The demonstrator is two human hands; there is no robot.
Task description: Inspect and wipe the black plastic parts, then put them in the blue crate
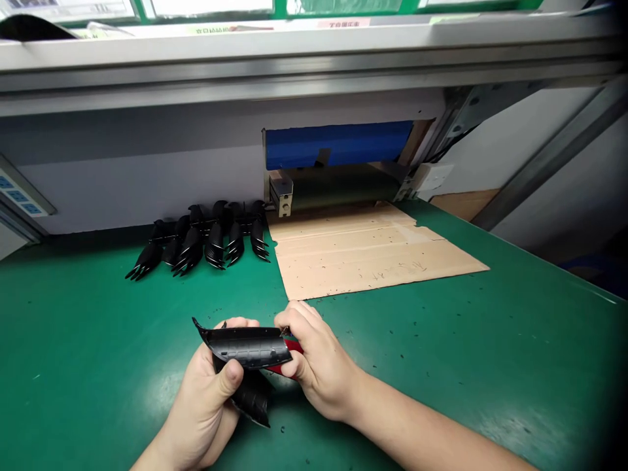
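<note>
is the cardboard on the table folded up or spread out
Spread out: the cardboard lies flat on the green tabletop beyond the right hand, crease lines showing across it.

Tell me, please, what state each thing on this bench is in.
Left hand, gripping the upper black piece
Upper black piece, held, ribbed side showing
Lower black piece, beneath it; whether joined, unclear
Right hand, closed around the red-handled tool
Red-handled tool, held; open or shut, hidden
Black curved parts, clustered in a row
Cardboard sheet, lying flat, creased and specked
Green tabletop, strewn with dark scraps
</note>
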